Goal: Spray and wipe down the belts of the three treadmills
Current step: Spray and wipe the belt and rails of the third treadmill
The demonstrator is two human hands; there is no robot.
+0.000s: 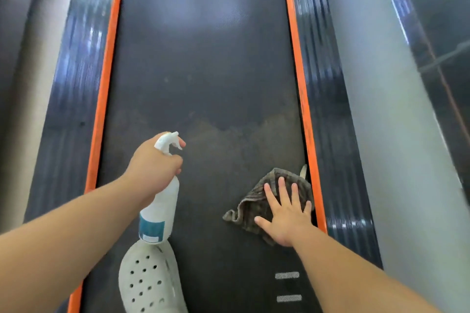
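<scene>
Left hand [152, 168] grips spray bottle [160, 207], nozzle [175, 135] forward along belt's [203, 71] length.

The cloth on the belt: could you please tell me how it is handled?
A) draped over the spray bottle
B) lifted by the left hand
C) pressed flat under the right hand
C: the right hand lies flat, fingers straight and spread, on the cloth against the belt.

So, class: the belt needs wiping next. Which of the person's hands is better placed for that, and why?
Right. The right hand lies flat, fingers spread, on the cloth on the belt. The left hand grips the spray bottle, so it is probably less free.
</scene>
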